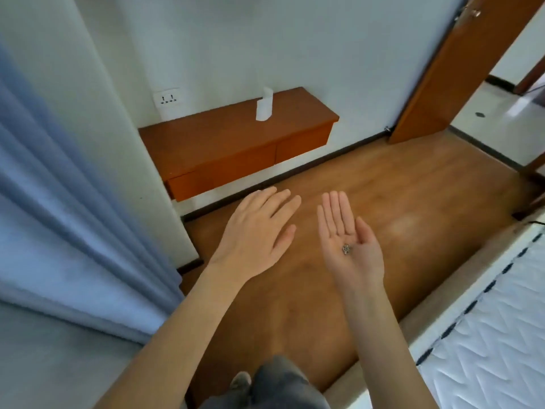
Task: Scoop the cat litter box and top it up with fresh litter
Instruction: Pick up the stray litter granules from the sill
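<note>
A wall-mounted wooden shelf unit (pixel 236 143) (two drawer fronts below) carries one upright white paper roll (pixel 264 105), and beneath it runs the bare wooden floor (pixel 413 202).

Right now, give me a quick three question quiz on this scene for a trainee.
1. True or false: the left hand is turned palm down.
2. What lies in the right hand? A) a scoop B) a few small dark grains C) nothing
3. Fill in: the white roll stands on the wooden ____.

Key: 1 true. 2 B; the palm faces up with the fingers straight. 3 shelf, fixed to the wall.
</note>
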{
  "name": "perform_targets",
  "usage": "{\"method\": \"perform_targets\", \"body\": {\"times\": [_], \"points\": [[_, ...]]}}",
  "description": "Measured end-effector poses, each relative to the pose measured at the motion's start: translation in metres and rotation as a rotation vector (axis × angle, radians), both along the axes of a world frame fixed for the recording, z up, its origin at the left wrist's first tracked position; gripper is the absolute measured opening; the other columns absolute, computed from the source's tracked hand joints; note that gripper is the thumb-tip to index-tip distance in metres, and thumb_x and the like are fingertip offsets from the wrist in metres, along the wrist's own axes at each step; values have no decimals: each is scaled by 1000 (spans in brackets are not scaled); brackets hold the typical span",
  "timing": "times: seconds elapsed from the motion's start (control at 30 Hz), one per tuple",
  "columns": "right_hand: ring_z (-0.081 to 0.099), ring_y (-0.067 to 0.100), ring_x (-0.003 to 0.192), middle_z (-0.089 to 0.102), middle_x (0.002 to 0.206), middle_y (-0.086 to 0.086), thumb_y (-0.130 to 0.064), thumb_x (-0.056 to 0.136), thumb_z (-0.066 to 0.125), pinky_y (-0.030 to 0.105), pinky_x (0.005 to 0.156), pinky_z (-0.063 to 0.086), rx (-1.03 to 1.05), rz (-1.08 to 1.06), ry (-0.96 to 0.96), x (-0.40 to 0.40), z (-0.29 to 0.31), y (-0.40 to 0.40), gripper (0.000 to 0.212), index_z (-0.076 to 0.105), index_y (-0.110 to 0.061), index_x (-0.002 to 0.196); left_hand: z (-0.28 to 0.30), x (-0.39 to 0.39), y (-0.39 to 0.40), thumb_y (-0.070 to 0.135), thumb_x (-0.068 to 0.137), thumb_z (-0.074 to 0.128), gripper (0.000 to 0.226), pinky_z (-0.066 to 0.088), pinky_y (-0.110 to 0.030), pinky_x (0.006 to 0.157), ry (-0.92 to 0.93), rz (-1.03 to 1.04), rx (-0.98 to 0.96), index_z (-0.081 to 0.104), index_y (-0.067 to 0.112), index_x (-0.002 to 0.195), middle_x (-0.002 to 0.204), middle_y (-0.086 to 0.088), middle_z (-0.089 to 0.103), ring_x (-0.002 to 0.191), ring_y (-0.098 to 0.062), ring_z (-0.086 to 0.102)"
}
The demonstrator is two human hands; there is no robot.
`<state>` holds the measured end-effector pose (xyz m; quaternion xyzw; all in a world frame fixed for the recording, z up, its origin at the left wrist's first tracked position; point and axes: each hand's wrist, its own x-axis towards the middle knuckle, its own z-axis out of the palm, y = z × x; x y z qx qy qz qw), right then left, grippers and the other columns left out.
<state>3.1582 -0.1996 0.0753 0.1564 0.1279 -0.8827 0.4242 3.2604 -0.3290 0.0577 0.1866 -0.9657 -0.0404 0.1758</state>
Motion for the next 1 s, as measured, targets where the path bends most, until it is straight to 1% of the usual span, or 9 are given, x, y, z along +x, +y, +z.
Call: {"method": "perform_targets", "body": {"times": [0.07,0.23,0.37,0.43,0.53,0.73,0.8,0.9,1.0], "points": [[57,34,119,64,120,22,-26,103,32,43,109,38,35,-73,0,-15,2,-4,44,60,4,121,-1,-24,-10,43,93,45,45,29,-33,103,20,-64,22,55,25,132,132,0,58,124,-21,53],[58,35,118,64,120,23,-25,103,31,45,110,37,75,-240,-28,-77,-4,3,45,59,5,122,-6,-98,-20,48,94,35,49,34,-34,102,18,-239,73,57,23,130,129,0,61,121,-21,55],[54,36,123,61,125,25,-24,103,28,45,112,34,25,-339,-76,-147,-22,21,48,60,8,122,-26,-175,-18,47,95,35,48,36,-31,101,-41,-358,104,59,22,128,127,1,61,119,-19,55],[52,37,124,60,125,26,-22,103,28,45,112,34,10,-380,-82,-191,-31,30,49,62,10,119,-35,-222,-15,47,94,36,47,35,-30,101,-75,-402,88,59,22,126,126,1,62,117,-19,57],[53,37,122,60,125,26,-20,103,28,47,108,37,3,-457,-85,-265,-32,44,48,61,10,119,-39,-303,-10,48,95,35,47,34,-32,102,-111,-475,68,57,24,129,129,1,61,120,-19,56],[56,37,118,62,124,25,-18,102,30,49,96,44,28,-534,-18,-413,-2,65,45,63,9,116,-4,-464,1,42,96,42,45,36,-35,108,-7,-601,56,51,23,136,137,2,54,130,-18,47],[57,37,117,62,123,25,-19,102,30,48,95,45,28,-544,-16,-456,2,64,47,65,10,113,3,-509,-2,41,96,44,46,32,-35,112,23,-617,54,50,22,137,139,1,53,133,-18,44],[57,37,117,62,123,25,-20,103,31,47,96,45,45,-538,-30,-518,-4,52,47,66,11,112,-2,-573,-14,41,96,44,46,28,-35,114,14,-648,42,50,23,138,140,1,52,134,-18,42],[56,38,116,61,123,26,-21,103,30,48,95,45,52,-552,-60,-581,-20,34,47,62,10,117,-22,-639,-34,42,96,41,47,28,-35,113,-26,-681,28,48,23,139,140,1,52,134,-19,41]]}}
